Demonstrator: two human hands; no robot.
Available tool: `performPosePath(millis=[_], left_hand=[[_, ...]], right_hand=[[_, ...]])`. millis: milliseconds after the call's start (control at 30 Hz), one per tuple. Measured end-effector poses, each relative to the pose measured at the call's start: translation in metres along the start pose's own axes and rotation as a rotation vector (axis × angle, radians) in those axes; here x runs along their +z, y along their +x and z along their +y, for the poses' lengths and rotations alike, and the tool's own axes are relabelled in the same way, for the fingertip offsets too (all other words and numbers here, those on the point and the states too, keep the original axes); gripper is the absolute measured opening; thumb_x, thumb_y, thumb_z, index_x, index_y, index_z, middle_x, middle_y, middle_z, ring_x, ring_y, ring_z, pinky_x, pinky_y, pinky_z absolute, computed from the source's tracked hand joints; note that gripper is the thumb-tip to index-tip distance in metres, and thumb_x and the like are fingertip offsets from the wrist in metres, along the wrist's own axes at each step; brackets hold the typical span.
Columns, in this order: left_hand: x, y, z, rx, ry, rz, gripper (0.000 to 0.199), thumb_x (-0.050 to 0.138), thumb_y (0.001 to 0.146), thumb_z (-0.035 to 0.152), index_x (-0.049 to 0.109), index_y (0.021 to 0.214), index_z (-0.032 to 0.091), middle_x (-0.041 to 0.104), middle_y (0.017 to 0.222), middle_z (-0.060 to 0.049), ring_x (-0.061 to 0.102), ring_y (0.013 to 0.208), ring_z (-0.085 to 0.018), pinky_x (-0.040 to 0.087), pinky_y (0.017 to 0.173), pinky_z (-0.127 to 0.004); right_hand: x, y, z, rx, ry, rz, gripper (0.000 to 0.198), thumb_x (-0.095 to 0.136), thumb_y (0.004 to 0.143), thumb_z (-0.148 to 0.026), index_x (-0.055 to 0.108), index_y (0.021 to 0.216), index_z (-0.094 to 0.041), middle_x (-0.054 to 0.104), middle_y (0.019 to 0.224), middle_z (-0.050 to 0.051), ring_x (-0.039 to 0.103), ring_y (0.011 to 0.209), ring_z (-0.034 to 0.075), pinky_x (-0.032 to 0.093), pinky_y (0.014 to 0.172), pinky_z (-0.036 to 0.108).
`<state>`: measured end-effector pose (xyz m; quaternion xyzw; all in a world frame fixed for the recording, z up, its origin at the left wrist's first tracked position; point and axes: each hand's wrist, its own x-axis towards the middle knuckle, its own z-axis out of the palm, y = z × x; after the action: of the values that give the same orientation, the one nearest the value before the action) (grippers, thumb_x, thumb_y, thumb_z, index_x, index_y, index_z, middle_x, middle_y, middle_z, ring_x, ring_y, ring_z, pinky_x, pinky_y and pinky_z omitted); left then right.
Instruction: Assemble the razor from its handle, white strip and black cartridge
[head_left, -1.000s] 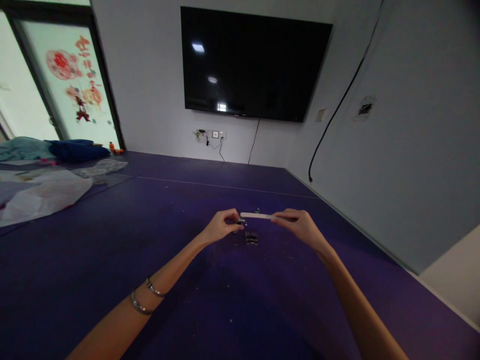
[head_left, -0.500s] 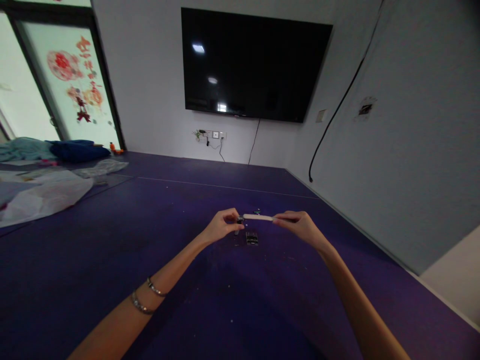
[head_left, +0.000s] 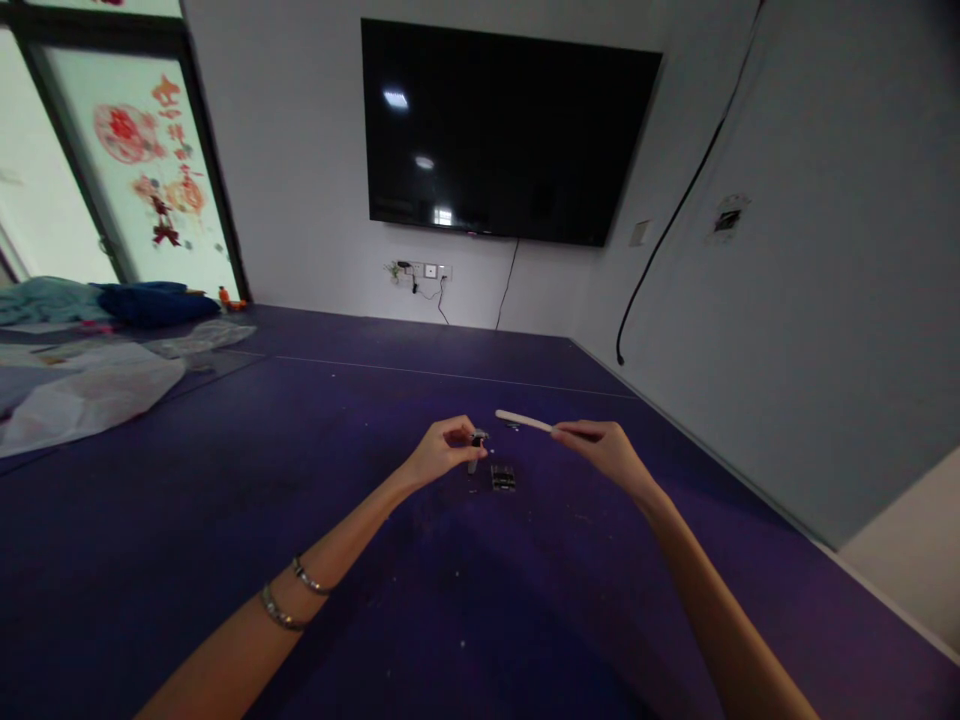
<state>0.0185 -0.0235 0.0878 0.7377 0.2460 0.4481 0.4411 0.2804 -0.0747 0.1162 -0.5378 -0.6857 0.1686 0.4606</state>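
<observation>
My left hand (head_left: 444, 448) pinches a small silver-and-black object (head_left: 478, 438), and a pale strip of it hangs below the fingertips. Its kind is too small to make out. In my right hand (head_left: 604, 448) is one end of a slim cream-coloured stick (head_left: 523, 419), its rounded far end pointing left and slightly up. The stick's tip is apart from the silver-and-black object, up and to its right. On the purple surface just below and between the hands lies a small dark, clear-edged case (head_left: 503, 478). Beyond the stick are tiny bits (head_left: 513, 427), partly hidden by it.
The purple surface (head_left: 315, 520) reaches back to the wall, where a large television (head_left: 510, 130) hangs above sockets (head_left: 430, 271). A black cable (head_left: 671, 225) dangles at the right. Plastic sheeting (head_left: 112, 395) and folded blue cloth (head_left: 157, 302) lie at the left.
The stick's left end has come away from the object in my left hand and lifted up, tilting the stick. My left hand has stayed nearly still.
</observation>
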Motion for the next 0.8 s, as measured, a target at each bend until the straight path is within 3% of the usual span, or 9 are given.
performPosePath(millis=[267,400,533,667,800], left_hand=[[0.006,-0.001,-0.005,-0.063,-0.084,0.054,0.031,0.068,0.066,0.028,0.039,0.066,0.017,0.056,0.061,0.004,0.059,0.058,-0.01,0.044,0.058,-0.023],[0.011,-0.002,-0.005,-0.094,-0.154,0.062,0.027,0.064,0.071,0.031,0.04,0.072,0.018,0.055,0.052,0.006,0.056,0.047,-0.01,0.043,0.051,-0.022],[0.014,-0.003,-0.008,-0.141,-0.236,0.119,0.028,0.059,0.075,0.04,0.04,0.077,0.019,0.053,0.051,0.007,0.047,0.034,-0.007,0.035,0.037,-0.019],[0.016,-0.002,-0.013,-0.226,-0.29,0.219,0.033,0.062,0.071,0.045,0.043,0.078,0.019,0.048,0.048,0.009,0.034,0.027,-0.003,0.02,0.029,-0.015],[0.015,0.001,-0.018,-0.248,-0.356,0.256,0.038,0.053,0.074,0.053,0.053,0.079,0.015,0.042,0.045,0.008,0.029,0.029,-0.003,0.019,0.029,-0.016]], right_hand=[[0.014,0.002,-0.008,0.131,0.284,0.083,0.035,0.065,0.066,-0.044,0.065,0.089,-0.017,0.061,0.067,0.002,0.052,0.054,0.012,0.041,0.052,0.026],[0.021,-0.003,-0.022,0.253,0.628,0.017,0.03,0.065,0.066,-0.04,0.057,0.088,-0.021,0.053,0.068,-0.003,0.042,0.047,0.006,0.037,0.046,0.023],[0.025,-0.006,-0.032,0.402,0.94,-0.089,0.023,0.065,0.069,-0.031,0.052,0.085,-0.021,0.047,0.064,-0.005,0.034,0.043,0.004,0.023,0.037,0.017],[0.033,-0.008,-0.039,0.513,1.135,-0.17,0.016,0.059,0.073,-0.025,0.05,0.084,-0.019,0.042,0.058,-0.006,0.028,0.04,0.003,0.014,0.034,0.013],[0.051,-0.017,-0.043,0.642,1.235,-0.227,0.012,0.055,0.077,-0.023,0.049,0.086,-0.018,0.04,0.054,-0.007,0.024,0.038,0.002,0.01,0.033,0.011]])
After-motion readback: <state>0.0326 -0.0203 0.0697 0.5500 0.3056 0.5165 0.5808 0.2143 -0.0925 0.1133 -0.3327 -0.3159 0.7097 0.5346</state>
